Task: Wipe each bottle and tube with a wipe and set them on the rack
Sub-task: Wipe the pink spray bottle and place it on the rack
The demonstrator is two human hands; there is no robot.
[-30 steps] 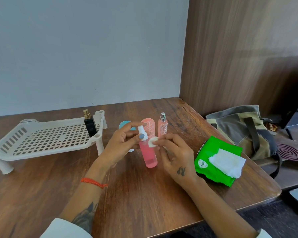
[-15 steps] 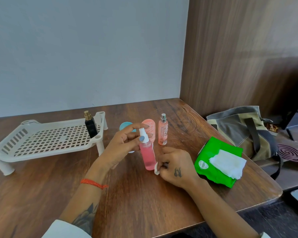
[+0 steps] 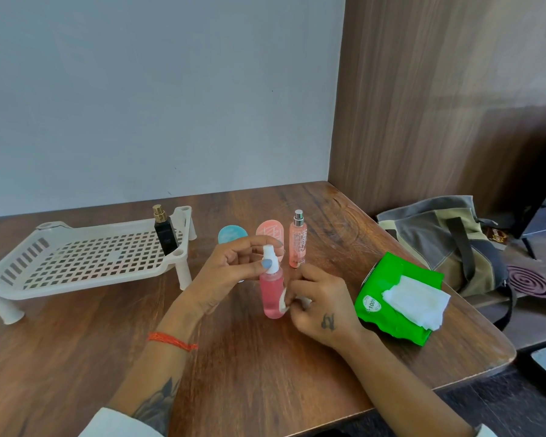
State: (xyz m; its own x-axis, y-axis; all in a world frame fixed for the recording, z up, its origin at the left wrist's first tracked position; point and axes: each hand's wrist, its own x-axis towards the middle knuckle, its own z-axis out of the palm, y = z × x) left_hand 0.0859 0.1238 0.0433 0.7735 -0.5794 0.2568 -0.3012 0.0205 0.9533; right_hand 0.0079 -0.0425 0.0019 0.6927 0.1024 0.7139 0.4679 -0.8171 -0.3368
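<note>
One black bottle (image 3: 165, 234) stands on the rack (image 3: 85, 263). Your left hand (image 3: 230, 268) grips the pink spray bottle (image 3: 272, 291) upright on the surface; your right hand (image 3: 320, 305) pinches a wipe (image 3: 283, 300) against it. Three items wait behind.

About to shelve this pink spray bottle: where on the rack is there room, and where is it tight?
The white rack is bare across its grid left of the black perfume bottle, which stands at its right end. The table near the person is bare too. It is crowded behind the pink spray bottle: blue jar, pink tube, slim pink bottle.
</note>
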